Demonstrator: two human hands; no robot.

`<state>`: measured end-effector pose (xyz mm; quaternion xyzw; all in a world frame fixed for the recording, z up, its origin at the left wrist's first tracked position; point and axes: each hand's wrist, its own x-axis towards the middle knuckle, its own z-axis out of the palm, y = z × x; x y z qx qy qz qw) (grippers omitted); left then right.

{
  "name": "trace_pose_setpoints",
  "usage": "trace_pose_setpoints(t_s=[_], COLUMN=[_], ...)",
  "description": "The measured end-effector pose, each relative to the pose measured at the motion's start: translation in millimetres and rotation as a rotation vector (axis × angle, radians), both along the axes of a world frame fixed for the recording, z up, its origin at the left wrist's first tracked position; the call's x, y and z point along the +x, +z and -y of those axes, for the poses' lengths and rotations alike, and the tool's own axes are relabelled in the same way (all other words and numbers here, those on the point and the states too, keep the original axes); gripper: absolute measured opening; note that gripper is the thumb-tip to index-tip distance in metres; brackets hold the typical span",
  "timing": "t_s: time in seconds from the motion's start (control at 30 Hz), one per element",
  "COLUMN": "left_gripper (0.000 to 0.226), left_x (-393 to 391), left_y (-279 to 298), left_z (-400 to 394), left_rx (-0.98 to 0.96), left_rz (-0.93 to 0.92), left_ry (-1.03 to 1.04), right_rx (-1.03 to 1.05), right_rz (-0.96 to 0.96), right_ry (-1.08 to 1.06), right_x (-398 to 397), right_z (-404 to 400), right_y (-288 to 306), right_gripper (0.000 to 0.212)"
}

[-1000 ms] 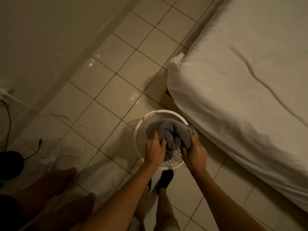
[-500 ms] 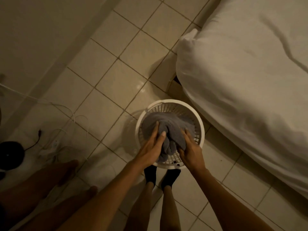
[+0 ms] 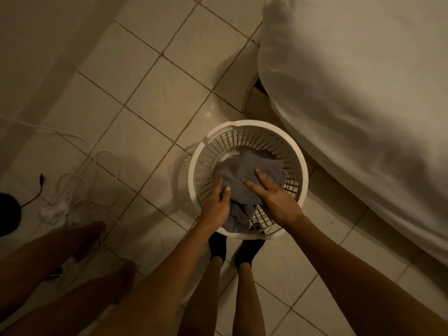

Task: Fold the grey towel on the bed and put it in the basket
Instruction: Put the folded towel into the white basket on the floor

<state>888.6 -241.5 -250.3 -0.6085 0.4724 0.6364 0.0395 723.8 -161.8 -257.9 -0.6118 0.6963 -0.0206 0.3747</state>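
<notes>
Seen from above, looking down past bare forearms. Grey towel [image 3: 244, 175] bunched inside the white slatted basket [image 3: 303, 170], covering most of its bottom, one fold trailing toward the near wall. Basket standing on the tiled floor [image 3: 145, 98], just beside the edge of the bed [image 3: 363, 98], which is draped in a pale sheet.

Both hands reaching down into the basket from the near side, forearms angled inward so the wrists converge over the rim. Left hand [image 3: 217, 204] at the towel's left edge, fingers curled, thumb laid against the cloth, gripping a bunch of it. Right hand [image 3: 276, 197] flat on top of the towel, palm down, fingers straight and spread, two of them fanned apart toward the far side, pressing the cloth down rather than grasping it.

Two feet in dark socks [image 3: 218, 243] planted directly below the basket, legs rising toward the camera. At lower left, another pair of bare legs [image 3: 60, 251], partly blurred. White cables [image 3: 80, 151] looping across the tiles at left, beside a dark round object [image 3: 7, 212] cut off by the frame edge.
</notes>
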Motion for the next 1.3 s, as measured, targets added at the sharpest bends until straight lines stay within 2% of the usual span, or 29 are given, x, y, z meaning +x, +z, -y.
trace_pose_setpoints(t_s=[0.13,0.33,0.5,0.67,0.77,0.83,0.93,1.13,1.3], left_gripper=[0.051,0.050,0.047,0.044,0.042,0.043,0.047,0.049,0.050], left_x=[5,-3,-12,-40,-42,-34,-11,11,3], left_y=[-29,-60,-77,-77,-74,-72,-76,-85,-89], left_z=[-9,-16,-19,-29,-30,-32,-37,-30,-20], left_rx=[-0.079,-0.095,-0.090,0.023,0.048,0.015,-0.085,-0.269,-0.339], left_rz=[0.050,0.107,0.086,-0.073,-0.130,-0.090,0.088,0.286,0.301], left_ry=[-0.081,-0.062,0.144,0.484,0.573,0.514,0.276,-0.143,-0.412], right_rx=[0.063,0.091,0.088,0.004,-0.047,-0.036,0.057,0.147,0.108], right_rz=[-0.014,0.043,0.051,-0.028,-0.054,-0.054,0.007,0.241,0.287], right_ry=[-0.072,-0.209,-0.238,0.009,0.065,0.088,0.056,-0.283,-0.400], right_x=[15,32,32,-15,-23,-13,18,62,69], right_z=[-9,-14,-11,14,20,16,2,-31,-35], right_y=[-32,-66,-76,-74,-73,-74,-80,-80,-76], right_gripper=[0.065,0.064,0.063,0.067,0.068,0.068,0.071,0.073,0.068])
